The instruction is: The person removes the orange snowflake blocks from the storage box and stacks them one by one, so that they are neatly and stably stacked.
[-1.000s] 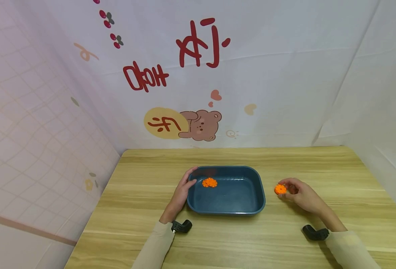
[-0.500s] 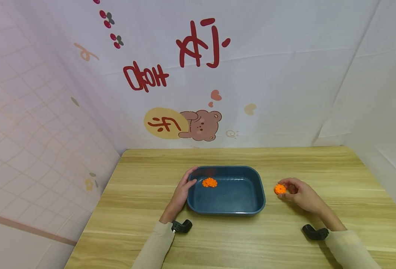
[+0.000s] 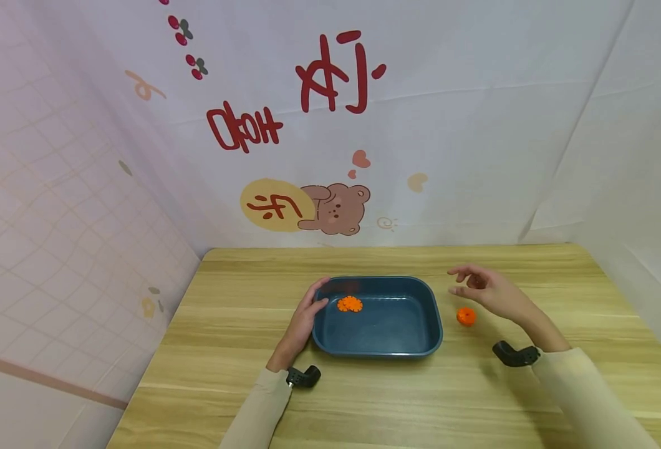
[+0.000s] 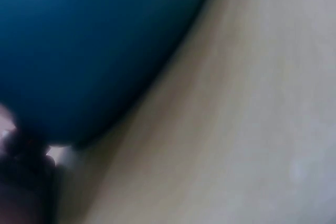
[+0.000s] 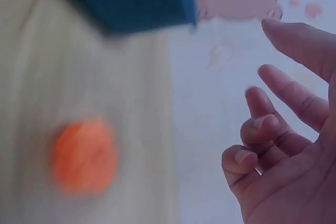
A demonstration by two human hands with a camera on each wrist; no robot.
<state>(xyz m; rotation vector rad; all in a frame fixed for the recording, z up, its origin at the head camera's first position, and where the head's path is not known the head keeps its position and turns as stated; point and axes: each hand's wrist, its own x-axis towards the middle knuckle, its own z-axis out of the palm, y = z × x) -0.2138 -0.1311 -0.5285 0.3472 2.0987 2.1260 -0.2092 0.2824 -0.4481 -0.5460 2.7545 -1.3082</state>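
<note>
A dark blue rectangular baking dish (image 3: 386, 327) stands on the wooden table; its side fills much of the left wrist view. My left hand (image 3: 301, 319) grips its left end, thumb over the rim and fingers along the outside. Inside, near that thumb, lie several orange notched plastic discs (image 3: 350, 304). To the right of the dish is a small stack of the same orange discs (image 3: 466, 317), blurred in the right wrist view. Above and behind this stack hovers my right hand (image 3: 493, 292), with nothing held, fingers loosely bent and thumb apart.
The wooden table (image 3: 398, 405) reaches back to a white printed cloth (image 3: 476, 137), which hangs behind it and on both sides. Each wrist carries a black camera mount (image 3: 514, 354).
My right hand has let go of the orange disc stack and moved up and back from it. The stack stays on the table. My left hand and the baking dish have not moved.
</note>
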